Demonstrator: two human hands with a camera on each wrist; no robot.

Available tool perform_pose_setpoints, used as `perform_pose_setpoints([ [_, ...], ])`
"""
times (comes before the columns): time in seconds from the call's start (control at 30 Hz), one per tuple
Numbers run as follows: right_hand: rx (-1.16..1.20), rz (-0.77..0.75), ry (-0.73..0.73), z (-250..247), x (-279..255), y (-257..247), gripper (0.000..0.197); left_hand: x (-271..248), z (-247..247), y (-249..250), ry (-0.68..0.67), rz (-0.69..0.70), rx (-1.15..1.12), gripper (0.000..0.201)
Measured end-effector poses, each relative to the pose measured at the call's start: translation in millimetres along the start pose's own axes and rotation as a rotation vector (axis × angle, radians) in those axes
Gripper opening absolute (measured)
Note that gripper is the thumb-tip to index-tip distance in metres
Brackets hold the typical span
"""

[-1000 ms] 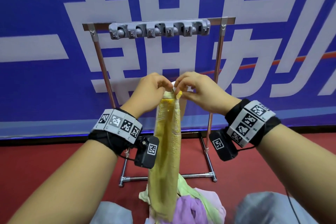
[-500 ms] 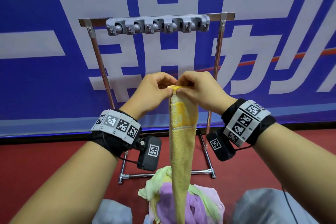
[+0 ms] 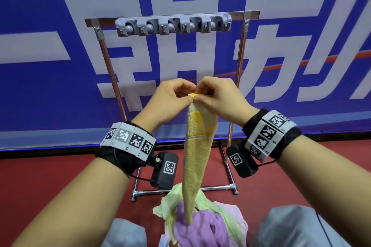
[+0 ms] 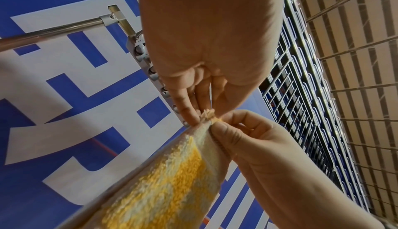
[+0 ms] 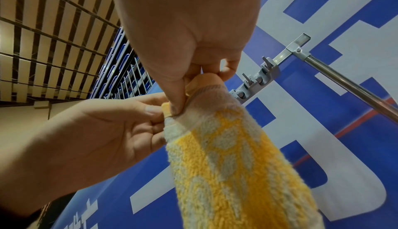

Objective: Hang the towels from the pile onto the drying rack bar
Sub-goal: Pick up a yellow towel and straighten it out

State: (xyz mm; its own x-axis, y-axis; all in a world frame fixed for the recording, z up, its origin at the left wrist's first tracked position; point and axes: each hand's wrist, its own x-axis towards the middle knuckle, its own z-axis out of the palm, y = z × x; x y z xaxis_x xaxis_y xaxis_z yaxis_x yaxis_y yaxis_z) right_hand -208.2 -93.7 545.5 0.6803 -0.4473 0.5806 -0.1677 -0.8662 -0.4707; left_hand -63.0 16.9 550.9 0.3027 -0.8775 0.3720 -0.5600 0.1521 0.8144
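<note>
So both hands on one corner

Left hand (image 3: 170,99) and right hand (image 3: 217,97) pinch the yellow towel (image 3: 197,146) top edge, well below the rack bar (image 3: 172,18).

1. Both forearms reach forward and upward, converging so the two hands meet at chest height in the middle of the head view.
2. The left hand (image 3: 170,98) has its fingers curled, thumb and fingertips pinching the top corner of the yellow towel (image 3: 197,146).
3. The right hand (image 3: 218,97) mirrors it, knuckles up, thumb and forefinger pinching the same corner from the other side.
4. The fingertips of the two hands touch each other at the pinch.
5. Each wrist wears a black band with square coded markers.
</note>
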Motion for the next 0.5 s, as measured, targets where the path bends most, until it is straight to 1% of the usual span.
perform_pose_setpoints([
  [0.13,0.015,0.002,0.008,1,-1,-1,0.011,-2,2,0,0.016,0.026,0.026,0.028],
  [0.27,0.063,0.001,0.000,-1,-1,0,0.006,0,0,-1,0.063,0.047,0.055,0.023],
  [0.33,0.026,-0.007,-0.007,-4,0,4,0.011,1,-3,-3,0.093,0.040,0.072,0.022],
  [0.43,-0.062,-0.037,-0.005,-7,0,12,0.018,2,-5,-3,0.104,0.038,0.085,0.023],
  [0.5,-0.028,-0.010,-0.003,-7,0,17,0.020,2,-6,-2,0.103,0.050,0.088,0.023],
])
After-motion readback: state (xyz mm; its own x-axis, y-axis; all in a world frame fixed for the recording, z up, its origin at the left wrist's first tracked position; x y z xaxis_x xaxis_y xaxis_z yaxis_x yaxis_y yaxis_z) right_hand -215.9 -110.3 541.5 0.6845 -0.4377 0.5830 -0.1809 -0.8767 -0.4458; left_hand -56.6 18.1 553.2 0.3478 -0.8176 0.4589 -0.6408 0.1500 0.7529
